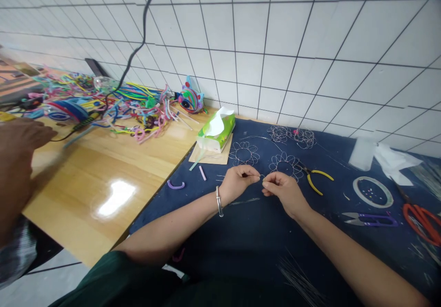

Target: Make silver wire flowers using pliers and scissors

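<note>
My left hand (239,183) and my right hand (280,190) meet nearly fingertip to fingertip over the dark blue cloth (241,242). Each pinches a thin wire (262,176), a short piece of which shows between them. Wire ends stick out to the left of my left hand. Just beyond my hands lie two flower-shaped wire rings, one at the left (244,154) and one at the right (285,164). Yellow-handled pliers (319,180) rest beside the right ring, their jaws against it.
Purple snips (374,219), orange-handled scissors (422,224) and a round dish (372,192) lie right. A green tissue pack (217,132) stands behind. Loose wires (299,279) lie near the front. Another person's hand (20,150) is far left, near colourful strips (138,109).
</note>
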{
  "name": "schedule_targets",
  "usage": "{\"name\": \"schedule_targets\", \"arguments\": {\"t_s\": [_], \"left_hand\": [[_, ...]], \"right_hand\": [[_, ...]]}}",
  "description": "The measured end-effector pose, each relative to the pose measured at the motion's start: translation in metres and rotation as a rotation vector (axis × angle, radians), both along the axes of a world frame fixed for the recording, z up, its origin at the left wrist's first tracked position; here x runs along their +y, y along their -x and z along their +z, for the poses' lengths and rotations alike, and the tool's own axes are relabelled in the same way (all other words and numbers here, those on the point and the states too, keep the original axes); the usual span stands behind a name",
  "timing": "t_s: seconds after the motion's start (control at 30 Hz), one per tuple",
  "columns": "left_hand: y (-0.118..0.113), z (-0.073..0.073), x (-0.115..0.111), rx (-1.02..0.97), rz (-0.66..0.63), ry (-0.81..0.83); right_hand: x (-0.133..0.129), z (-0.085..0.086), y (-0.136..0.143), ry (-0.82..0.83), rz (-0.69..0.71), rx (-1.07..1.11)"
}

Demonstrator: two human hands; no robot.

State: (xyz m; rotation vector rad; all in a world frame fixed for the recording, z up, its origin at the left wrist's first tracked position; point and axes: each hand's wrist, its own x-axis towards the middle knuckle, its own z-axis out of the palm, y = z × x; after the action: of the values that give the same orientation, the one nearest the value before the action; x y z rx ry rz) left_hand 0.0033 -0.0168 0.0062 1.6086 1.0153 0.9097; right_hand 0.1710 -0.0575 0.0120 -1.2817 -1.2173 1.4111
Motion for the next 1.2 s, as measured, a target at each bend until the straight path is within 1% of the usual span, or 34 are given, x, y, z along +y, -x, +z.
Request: {"name": "schedule_targets", "arguments": {"t_s": [0.07, 0.17, 0.27, 0.33, 0.5, 0.63, 0.9, 1.07, 1.2], "left_hand": [[-0.002, 0.0, -0.003, -0.119, -0.019, 0.135], [-0.004, 0.002, -0.006, -0.235, -0.057, 0.269], [-0.002, 0.004, -0.006, -0.275, -0.1, 0.365], [0.0, 0.005, -0.003, -0.26, -0.125, 0.401], [0.01, 0.011, 0.007, -0.127, -0.201, 0.358], [0.013, 0.012, 0.009, -0.119, -0.281, 0.352], [0.006, 0.005, 0.003, -0.171, -0.226, 0.41], [0.003, 0.006, 0.0, -0.223, -0.231, 0.479], [0.003, 0.006, 0.0, -0.239, -0.241, 0.486]], "right_hand": [[0.0, 0.001, 0.001, 0.013, -0.008, 0.039], [-0.001, 0.001, 0.001, 0.019, -0.019, 0.082], [-0.002, 0.001, 0.001, 0.046, -0.023, 0.123], [-0.002, 0.002, 0.0, 0.068, -0.011, 0.144], [-0.002, 0.006, -0.001, 0.106, 0.026, 0.159], [-0.002, 0.006, -0.001, 0.116, 0.038, 0.166], [-0.001, 0.003, -0.001, 0.157, -0.001, 0.232], [0.0, 0.001, -0.001, 0.183, -0.003, 0.278], [0.0, 0.001, 0.0, 0.196, 0.005, 0.286]]}}
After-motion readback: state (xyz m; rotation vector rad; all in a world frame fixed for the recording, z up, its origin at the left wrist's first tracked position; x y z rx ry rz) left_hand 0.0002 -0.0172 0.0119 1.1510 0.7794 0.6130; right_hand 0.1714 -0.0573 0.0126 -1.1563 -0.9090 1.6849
